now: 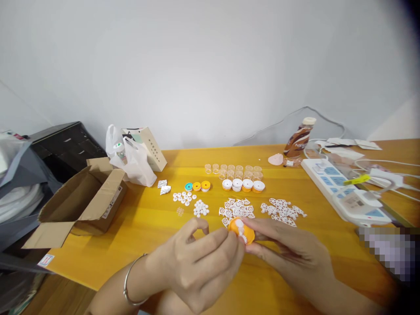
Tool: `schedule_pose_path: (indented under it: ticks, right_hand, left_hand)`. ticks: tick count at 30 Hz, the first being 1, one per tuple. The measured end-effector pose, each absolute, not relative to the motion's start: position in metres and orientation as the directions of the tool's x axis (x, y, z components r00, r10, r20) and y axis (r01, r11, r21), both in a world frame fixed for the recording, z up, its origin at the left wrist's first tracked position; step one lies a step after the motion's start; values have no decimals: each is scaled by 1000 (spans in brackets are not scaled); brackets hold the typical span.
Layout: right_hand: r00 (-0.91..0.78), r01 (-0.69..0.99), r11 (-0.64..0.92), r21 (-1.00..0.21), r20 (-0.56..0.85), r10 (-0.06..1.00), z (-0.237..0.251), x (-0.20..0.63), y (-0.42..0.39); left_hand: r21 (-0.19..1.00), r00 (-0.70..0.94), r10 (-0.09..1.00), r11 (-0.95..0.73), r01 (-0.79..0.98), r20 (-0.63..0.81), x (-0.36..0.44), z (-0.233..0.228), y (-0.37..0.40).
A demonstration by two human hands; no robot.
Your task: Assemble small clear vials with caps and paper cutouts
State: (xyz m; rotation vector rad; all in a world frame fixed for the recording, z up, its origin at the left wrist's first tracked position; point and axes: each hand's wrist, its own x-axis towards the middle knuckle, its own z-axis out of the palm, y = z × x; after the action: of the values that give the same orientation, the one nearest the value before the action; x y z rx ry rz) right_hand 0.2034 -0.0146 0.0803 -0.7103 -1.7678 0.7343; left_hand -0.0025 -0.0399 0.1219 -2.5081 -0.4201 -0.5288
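Note:
My right hand point(292, 249) grips a round orange plastic cap point(249, 232) by its right edge, between thumb and fingers. The cap tilts toward me and has small white toothed gears point(240, 224) inside it. My left hand point(200, 262) is closed, with its fingertips at the cap's left side; whatever they pinch is hidden. Just beyond the cap lie white openwork plastic parts point(236, 207), with a second group of similar white parts point(282, 210) to the right. White button-like pieces point(201, 208) and small white wheels point(184, 197) sit further left.
Behind are white-and-orange caps point(243, 185), coloured caps point(197, 186) and clear cups point(232, 170). An open cardboard box point(108, 201), a plastic bag point(138, 164) and foil pieces point(165, 189) are left. On the right stand a bottle point(298, 141) and a power strip point(337, 188) with cables.

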Motion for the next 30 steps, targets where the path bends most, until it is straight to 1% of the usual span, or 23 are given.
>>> schedule_pose_path:
  ticks: [5, 8, 10, 13, 16, 18, 23, 26, 30]
  right_hand:
    - [-265, 87, 618, -781, 580, 770, 79, 204, -16]
    - [-265, 63, 603, -795, 569, 778, 81, 203, -18]
    - [-260, 54, 595, -802, 565, 784, 84, 203, -20]
    - [-269, 33, 602, -798, 573, 774, 90, 202, -24]
    - [-281, 19, 604, -797, 576, 768, 95, 202, -27]
    - [-278, 13, 599, -800, 573, 771, 97, 201, -28]
    - [-273, 24, 576, -817, 549, 790, 96, 201, -31]
    - [-294, 15, 549, -836, 521, 801, 95, 203, -31]
    - [-307, -26, 507, -862, 490, 816, 93, 202, -31]
  left_hand:
    - [-435, 873, 170, -814, 386, 457, -4, 122, -39]
    - [-453, 883, 144, -815, 362, 447, -3, 123, -38]
    - [-495, 881, 96, -797, 347, 464, -3, 122, -36]
    - [-573, 850, -17, -746, 339, 526, -3, 118, -33]
    - [-595, 809, -103, -732, 332, 578, -3, 113, -31]
    - [-587, 800, -112, -740, 329, 589, -2, 113, -31]
    - [-564, 811, -82, -758, 326, 579, -1, 120, -33]
    - [-572, 825, -99, -767, 293, 556, -1, 121, -33]
    - [-571, 814, -141, -778, 260, 563, -3, 117, -31]
